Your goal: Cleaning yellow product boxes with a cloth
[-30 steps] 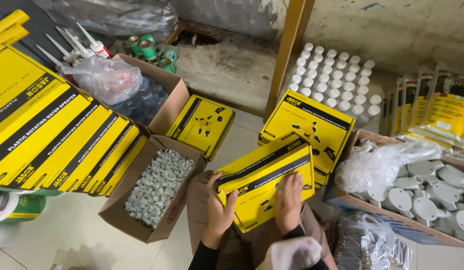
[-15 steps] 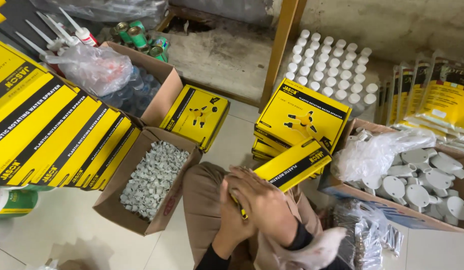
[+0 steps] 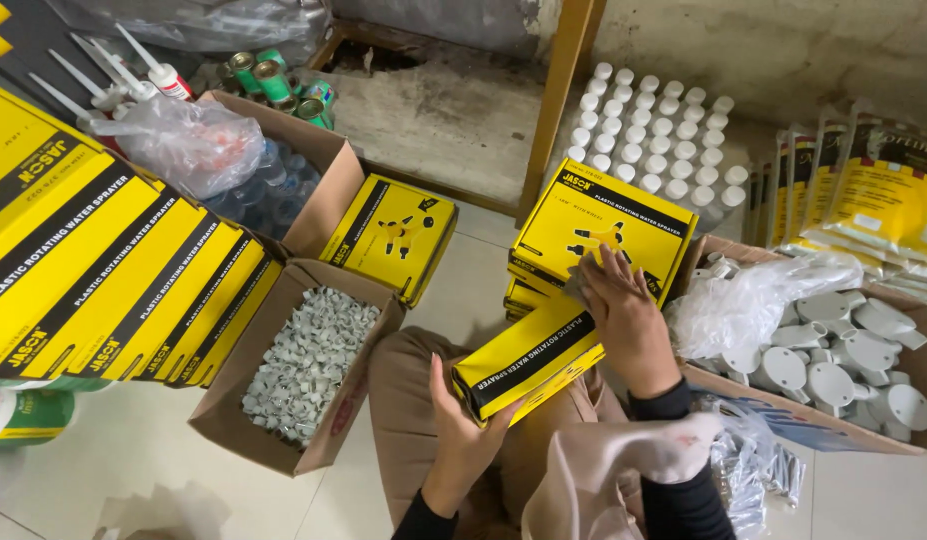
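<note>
You hold a yellow sprayer box [image 3: 528,362] at the lower centre of the frame, over your lap.

The box is a flat yellow carton with a black band along its long side, tilted so its right end sits higher. Your left hand [image 3: 461,432] cups its lower left end from underneath, thumb up against the end face, fingers wrapped below. Your right hand [image 3: 623,318] lies palm-down over the upper right end, fingers spread wide and reaching onto the stack of matching yellow boxes [image 3: 603,228] just behind. A cardboard box of small grey fittings [image 3: 305,362] sits to the left, near your knee, and a carton of white round fittings [image 3: 833,350] lies at the right.
</note>
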